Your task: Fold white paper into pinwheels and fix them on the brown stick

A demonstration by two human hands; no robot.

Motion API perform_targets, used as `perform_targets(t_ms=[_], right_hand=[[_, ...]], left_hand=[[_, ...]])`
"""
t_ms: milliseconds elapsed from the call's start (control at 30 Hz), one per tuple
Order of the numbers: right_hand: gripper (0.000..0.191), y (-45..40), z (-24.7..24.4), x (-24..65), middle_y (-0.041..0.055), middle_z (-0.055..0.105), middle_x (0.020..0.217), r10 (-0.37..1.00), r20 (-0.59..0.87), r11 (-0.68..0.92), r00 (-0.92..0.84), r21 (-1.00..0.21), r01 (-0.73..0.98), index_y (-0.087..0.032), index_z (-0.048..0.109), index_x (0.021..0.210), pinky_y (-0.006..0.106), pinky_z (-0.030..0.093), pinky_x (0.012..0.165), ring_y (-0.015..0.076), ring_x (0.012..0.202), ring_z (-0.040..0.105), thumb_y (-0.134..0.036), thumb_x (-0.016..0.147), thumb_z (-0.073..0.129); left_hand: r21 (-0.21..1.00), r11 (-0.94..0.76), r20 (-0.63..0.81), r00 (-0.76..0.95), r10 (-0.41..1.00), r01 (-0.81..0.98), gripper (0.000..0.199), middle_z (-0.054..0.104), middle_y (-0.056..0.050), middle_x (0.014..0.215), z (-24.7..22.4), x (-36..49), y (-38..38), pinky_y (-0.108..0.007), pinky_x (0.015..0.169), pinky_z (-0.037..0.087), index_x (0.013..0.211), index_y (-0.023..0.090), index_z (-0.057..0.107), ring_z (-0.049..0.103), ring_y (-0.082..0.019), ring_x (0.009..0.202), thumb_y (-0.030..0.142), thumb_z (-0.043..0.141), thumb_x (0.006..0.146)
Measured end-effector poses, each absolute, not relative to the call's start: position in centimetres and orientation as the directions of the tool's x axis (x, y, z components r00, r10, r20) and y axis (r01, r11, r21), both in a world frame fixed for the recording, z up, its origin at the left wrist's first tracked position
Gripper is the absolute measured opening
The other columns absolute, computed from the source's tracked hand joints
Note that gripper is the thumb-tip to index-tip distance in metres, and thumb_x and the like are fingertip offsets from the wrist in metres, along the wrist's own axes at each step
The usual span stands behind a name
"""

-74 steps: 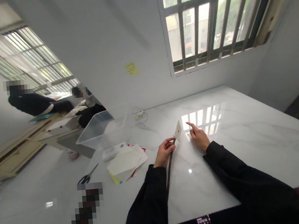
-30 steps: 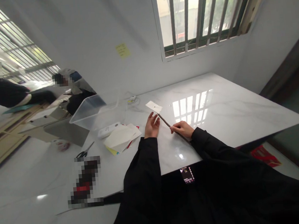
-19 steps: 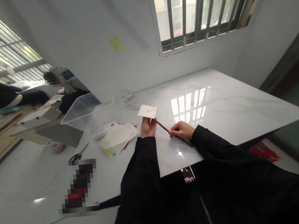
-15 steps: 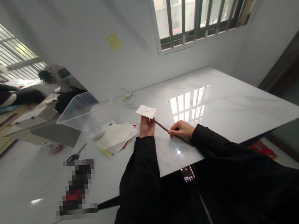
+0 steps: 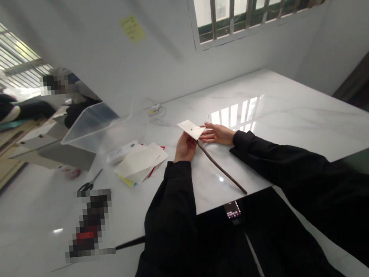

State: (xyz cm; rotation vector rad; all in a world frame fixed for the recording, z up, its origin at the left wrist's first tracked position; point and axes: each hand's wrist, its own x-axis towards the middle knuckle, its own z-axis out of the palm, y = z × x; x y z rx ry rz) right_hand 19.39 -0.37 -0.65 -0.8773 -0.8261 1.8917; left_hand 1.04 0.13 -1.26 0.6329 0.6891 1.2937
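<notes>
My left hand (image 5: 185,147) is closed beneath a small square of off-white paper or card (image 5: 190,130), which has a small dark spot near its middle. A thin brown stick (image 5: 221,167) runs from under the card down to the right, toward the table's front edge. Its upper end goes in by my left fingers, and how it meets the card is hidden. My right hand (image 5: 219,134) is off the stick, fingers stretched out at the card's right edge and partly under it. Whether those fingers touch the card I cannot tell.
Left of my hands lie loose paper sheets (image 5: 138,162) and a white case (image 5: 121,152). Scissors (image 5: 90,183) and a blurred-out dark item (image 5: 90,224) are farther left. Behind stand a clear plastic bin (image 5: 88,127) and a small cable (image 5: 154,110). A lit phone (image 5: 232,209) is below the table edge.
My right hand has let go of the stick and moved up to the card's right edge, its fingers straightening. The card has shifted slightly right and tilted. The view has shifted a little.
</notes>
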Motion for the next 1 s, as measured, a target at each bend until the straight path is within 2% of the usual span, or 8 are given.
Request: perform_targets(t_ms=[167,300,433,533,600,767,867,1000], right_hand=[[0.020,0.7,-1.2,17.9,0.0067,0.075,0.101,0.903,-0.146,-0.339,-0.403,-0.819,-0.463,-0.018,0.066,0.114,0.027,0.061,0.083,0.0132,0.083,0.071,-0.030,0.099,0.070],[0.009,0.7,-1.0,17.8,0.0058,0.075,0.096,0.914,-0.186,-0.354,-0.360,-0.800,-0.484,-0.017,0.066,0.106,0.023,0.057,0.075,0.0131,0.081,0.068,-0.024,0.102,0.064],[0.004,0.8,-0.7,18.0,0.0029,0.074,0.091,0.938,-0.222,-0.338,-0.267,-0.756,-0.561,-0.018,0.066,0.100,0.022,0.054,0.068,0.0124,0.078,0.065,-0.018,0.101,0.062],[0.003,1.2,-0.9,18.8,0.0023,0.074,0.091,0.961,-0.226,-0.278,-0.161,-0.750,-0.601,-0.019,0.067,0.096,0.023,0.055,0.068,0.0128,0.077,0.066,-0.019,0.098,0.066],[0.004,1.7,-1.1,19.5,0.0017,0.074,0.089,0.972,-0.222,-0.223,-0.076,-0.770,-0.598,-0.019,0.067,0.094,0.024,0.056,0.069,0.0129,0.075,0.066,-0.020,0.095,0.070],[0.015,2.6,-1.9,20.5,0.0000,0.072,0.080,0.981,-0.182,-0.125,0.059,-0.842,-0.526,-0.018,0.067,0.089,0.025,0.055,0.066,0.0138,0.071,0.066,-0.025,0.084,0.080],[0.015,2.6,-2.4,20.3,0.0000,0.072,0.079,0.993,-0.110,-0.077,0.049,-0.893,-0.443,-0.018,0.069,0.086,0.025,0.053,0.064,0.0134,0.070,0.065,-0.027,0.083,0.080],[0.023,2.3,-2.7,19.9,0.0013,0.073,0.079,1.000,-0.002,0.000,0.004,-0.945,-0.328,-0.018,0.072,0.088,0.028,0.055,0.068,0.0159,0.074,0.067,-0.037,0.080,0.084]], left_hand=[[0.805,0.148,-0.063,0.165,0.984,-0.575,0.034,0.078,-0.011,0.109,-1.5,1.2,0.3,-0.030,0.089,0.057,0.119,0.013,0.073,0.073,-0.024,0.105,0.026,0.080,0.089],[0.822,0.150,-0.039,0.210,0.977,-0.549,0.038,0.078,-0.011,0.111,-1.8,1.9,1.0,-0.034,0.093,0.057,0.122,0.014,0.071,0.073,-0.026,0.108,0.018,0.079,0.086],[0.856,0.124,-0.023,0.202,0.979,-0.502,0.035,0.078,-0.011,0.104,-2.1,2.9,2.7,-0.033,0.090,0.057,0.110,0.013,0.074,0.073,-0.024,0.102,0.019,0.084,0.078],[0.925,0.018,0.032,0.126,0.991,-0.379,0.032,0.078,-0.008,0.098,-2.6,3.0,4.0,-0.029,0.084,0.057,0.101,0.015,0.075,0.073,-0.020,0.093,0.027,0.088,0.074],[0.963,-0.027,0.044,0.058,0.997,-0.266,0.032,0.078,-0.008,0.100,-2.8,2.5,4.7,-0.029,0.085,0.057,0.101,0.016,0.076,0.074,-0.019,0.091,0.036,0.086,0.078],[0.982,-0.191,0.189,-0.188,0.964,0.004,0.041,0.076,-0.013,0.122,-2.5,0.9,5.1,-0.035,0.102,0.053,0.107,0.018,0.077,0.068,-0.024,0.123,0.055,0.073,0.090],[0.983,-0.167,0.155,-0.144,0.977,-0.079,0.053,0.075,-0.014,0.124,-1.6,1.2,4.0,-0.035,0.101,0.054,0.117,0.017,0.075,0.070,-0.024,0.119,0.062,0.071,0.089],[0.981,-0.094,0.102,0.037,0.994,-0.172,0.060,0.077,-0.013,0.117,-0.8,2.6,1.7,-0.033,0.085,0.059,0.120,0.017,0.074,0.074,-0.025,0.102,0.057,0.084,0.077]])
